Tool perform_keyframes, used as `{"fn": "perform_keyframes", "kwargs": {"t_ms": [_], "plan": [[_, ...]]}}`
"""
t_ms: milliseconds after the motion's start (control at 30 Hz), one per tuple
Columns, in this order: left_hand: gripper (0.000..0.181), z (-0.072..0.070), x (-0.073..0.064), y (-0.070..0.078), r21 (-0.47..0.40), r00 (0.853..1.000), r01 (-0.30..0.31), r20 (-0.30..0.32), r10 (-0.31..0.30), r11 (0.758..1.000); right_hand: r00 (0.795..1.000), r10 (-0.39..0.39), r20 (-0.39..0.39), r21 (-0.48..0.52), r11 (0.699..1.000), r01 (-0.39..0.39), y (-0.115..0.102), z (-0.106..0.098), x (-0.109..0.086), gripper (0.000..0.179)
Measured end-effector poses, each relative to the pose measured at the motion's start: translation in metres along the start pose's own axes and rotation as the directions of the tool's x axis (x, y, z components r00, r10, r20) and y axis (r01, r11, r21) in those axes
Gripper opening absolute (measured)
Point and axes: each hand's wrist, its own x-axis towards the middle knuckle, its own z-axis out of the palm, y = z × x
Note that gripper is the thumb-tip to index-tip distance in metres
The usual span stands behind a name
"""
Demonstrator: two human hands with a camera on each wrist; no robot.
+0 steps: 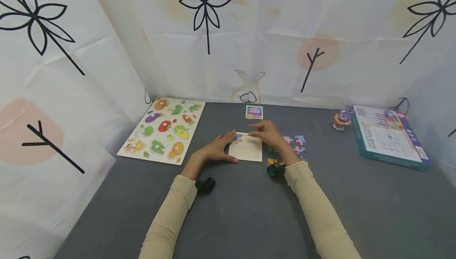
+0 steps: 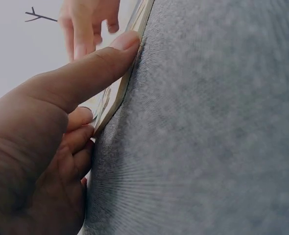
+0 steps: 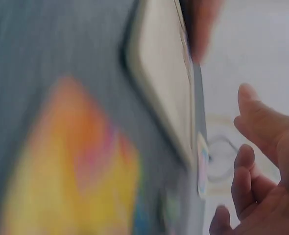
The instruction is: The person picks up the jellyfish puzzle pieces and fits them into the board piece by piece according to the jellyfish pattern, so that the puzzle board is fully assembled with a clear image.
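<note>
A pale, square puzzle board (image 1: 251, 150) lies flat on the grey table, with a few colourful pieces (image 1: 238, 138) in its upper left corner. My left hand (image 1: 215, 149) holds the board at its left side; in the left wrist view the thumb (image 2: 98, 66) presses along the near edge. Over the upper right of the board hovers my right hand (image 1: 268, 133), fingers bent loosely. The right wrist view shows a gap between its thumb and fingers and nothing held. Loose jigsaw pieces (image 1: 299, 141) lie right of the board, partly hidden by the right arm.
Behind the board sits a small picture card (image 1: 254, 112). A vegetable picture board (image 1: 167, 126) lies at left. At right are a purple figurine (image 1: 342, 118) and a teal-sided box (image 1: 390, 136). Patterned white cloth (image 1: 160, 53) hangs behind the table.
</note>
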Motion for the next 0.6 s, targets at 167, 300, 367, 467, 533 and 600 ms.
{"fn": "perform_keyframes", "kwargs": {"t_ms": [167,300,367,467,533,600], "plan": [[0.098,0.003,0.002,-0.003,-0.004,1.000,-0.007,-0.008,0.007,1.000,0.999,0.006,-0.038,-0.039,0.999,-0.007,0.019,-0.032,-0.016,0.039],[0.097,0.004,0.001,-0.007,0.007,1.000,-0.013,-0.015,0.013,1.000,0.998,0.011,-0.057,-0.077,0.997,-0.016,0.037,-0.054,-0.027,0.038],[0.097,0.004,0.001,-0.007,0.013,1.000,-0.016,-0.017,0.017,1.000,0.998,0.021,-0.058,-0.087,0.996,-0.026,0.046,-0.062,-0.032,0.038],[0.097,0.003,0.000,-0.007,0.011,1.000,-0.016,-0.021,0.016,1.000,0.998,0.024,-0.064,-0.105,0.994,-0.031,0.058,-0.070,-0.039,0.039],[0.097,0.003,0.000,-0.006,0.010,1.000,-0.016,-0.022,0.017,1.000,0.998,0.032,-0.058,-0.121,0.992,-0.039,0.066,-0.074,-0.043,0.039],[0.096,0.004,0.001,-0.004,0.009,1.000,-0.021,-0.023,0.021,1.000,0.998,0.041,-0.049,-0.135,0.990,-0.048,0.071,-0.077,-0.047,0.039]]}}
